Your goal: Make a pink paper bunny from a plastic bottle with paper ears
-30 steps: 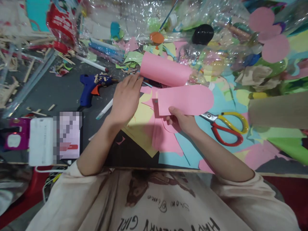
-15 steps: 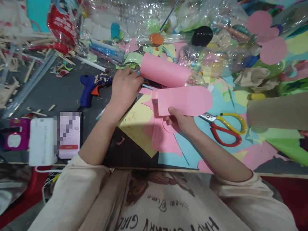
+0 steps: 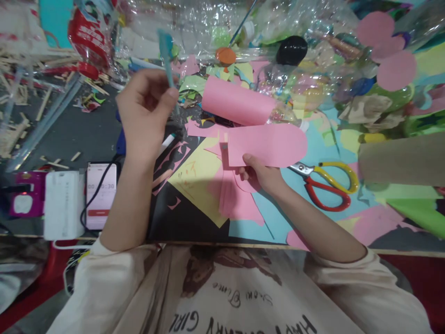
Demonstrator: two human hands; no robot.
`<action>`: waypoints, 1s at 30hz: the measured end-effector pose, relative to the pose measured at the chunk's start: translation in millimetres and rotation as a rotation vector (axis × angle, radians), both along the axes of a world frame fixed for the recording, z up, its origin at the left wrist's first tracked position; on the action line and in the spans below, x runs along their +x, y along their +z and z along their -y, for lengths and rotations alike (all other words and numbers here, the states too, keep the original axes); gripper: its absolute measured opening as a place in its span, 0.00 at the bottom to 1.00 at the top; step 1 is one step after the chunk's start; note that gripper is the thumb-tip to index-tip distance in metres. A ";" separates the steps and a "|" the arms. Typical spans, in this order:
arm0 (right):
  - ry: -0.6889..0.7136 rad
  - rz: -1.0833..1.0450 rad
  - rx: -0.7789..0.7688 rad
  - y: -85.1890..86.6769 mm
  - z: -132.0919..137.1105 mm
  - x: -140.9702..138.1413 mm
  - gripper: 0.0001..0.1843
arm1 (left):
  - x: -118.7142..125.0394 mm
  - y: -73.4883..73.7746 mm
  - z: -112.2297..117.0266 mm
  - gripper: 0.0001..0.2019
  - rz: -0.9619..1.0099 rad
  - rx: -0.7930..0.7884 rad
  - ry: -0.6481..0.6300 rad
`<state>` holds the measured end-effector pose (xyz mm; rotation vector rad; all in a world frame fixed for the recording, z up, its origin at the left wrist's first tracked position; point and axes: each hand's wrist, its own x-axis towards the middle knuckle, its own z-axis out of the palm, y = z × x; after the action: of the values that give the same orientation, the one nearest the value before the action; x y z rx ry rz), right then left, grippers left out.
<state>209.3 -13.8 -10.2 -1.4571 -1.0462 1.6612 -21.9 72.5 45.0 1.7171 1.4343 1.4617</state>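
Raised over the left part of the table, my left hand [image 3: 144, 111] pinches a thin light-blue stick, perhaps a pen [image 3: 168, 65], held nearly upright and blurred by motion. Between thumb and fingers, my right hand [image 3: 262, 174] grips a pink paper cutout [image 3: 269, 144] with one rounded end. Just beyond it lies a clear plastic bottle [image 3: 283, 113] wrapped in pink paper [image 3: 238, 99]. Scissors [image 3: 306, 170] with yellow and red handles rest by my right wrist. My left hand and forearm mostly hide the blue glue gun [image 3: 120, 141].
Clear plastic bottles and wrapping crowd the back, with a red-labelled bottle [image 3: 88, 37] at left. Wooden sticks [image 3: 15, 127] are scattered there. A phone [image 3: 100, 195] and white power bank [image 3: 63, 204] sit near the front edge. Yellow paper [image 3: 200, 181] and blue paper [image 3: 250, 229] lie below the cutout.
My left hand has lifted and moved left from beside the wrapped bottle, bringing up the blue stick. A dark cable now crosses the phone. My right hand keeps the pink cutout in place.
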 end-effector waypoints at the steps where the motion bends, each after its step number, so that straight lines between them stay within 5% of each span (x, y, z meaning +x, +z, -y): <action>1: 0.002 0.001 -0.005 0.0 0.3 0.1 0.24 | 3.0 0.9 5.0 0.10 0.120 0.006 -0.011; 4: 0.003 -0.002 -0.014 0.2 0.6 0.2 0.25 | 15.9 -4.1 26.0 0.07 0.406 -0.245 -0.111; 6: 0.006 -0.009 -0.016 0.1 0.4 0.1 0.25 | 24.1 -14.6 39.4 0.08 0.425 -0.496 -0.241; 10: 0.021 -0.015 -0.004 -0.3 -0.3 -0.7 0.27 | 33.5 -38.6 52.6 0.12 0.407 -0.679 -0.370; 30: 0.057 0.034 0.009 6.5 1.5 -4.6 0.33 | 38.4 -56.6 58.2 0.17 0.497 -0.684 -0.533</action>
<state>204.7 -15.3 -3.6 -1.4671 -1.1219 1.6741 16.6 14.3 -11.5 1.0796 0.9412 0.8681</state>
